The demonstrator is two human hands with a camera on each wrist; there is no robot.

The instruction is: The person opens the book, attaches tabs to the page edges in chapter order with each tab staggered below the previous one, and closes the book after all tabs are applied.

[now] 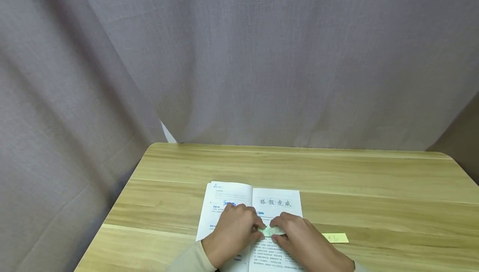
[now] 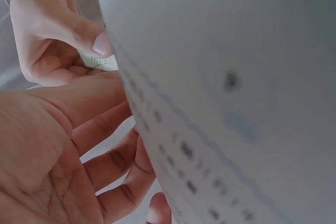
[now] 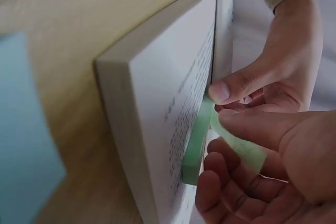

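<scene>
An open book (image 1: pixel 277 203) with printed Chinese text lies under both hands. Over its right page is a narrow green sticky-note pad (image 3: pixel 195 148). A lighter green sheet (image 3: pixel 242 148) with handwriting stands lifted from the pad. My left hand (image 1: pixel 233 231) pinches one end of the pad, thumb (image 3: pixel 220 93) at its edge. From the other side my right hand (image 1: pixel 301 236) pinches the sheet between thumb and fingers. In the left wrist view, the raised book page hides part of the left fingers.
A yellow sticky note (image 1: pixel 337 237) with writing lies on the wooden table (image 1: pixel 374 180), right of the book. A blurred light blue paper (image 3: pixel 26 135) shows in the right wrist view. A grey curtain (image 1: pixel 262 64) hangs behind the table's far edge.
</scene>
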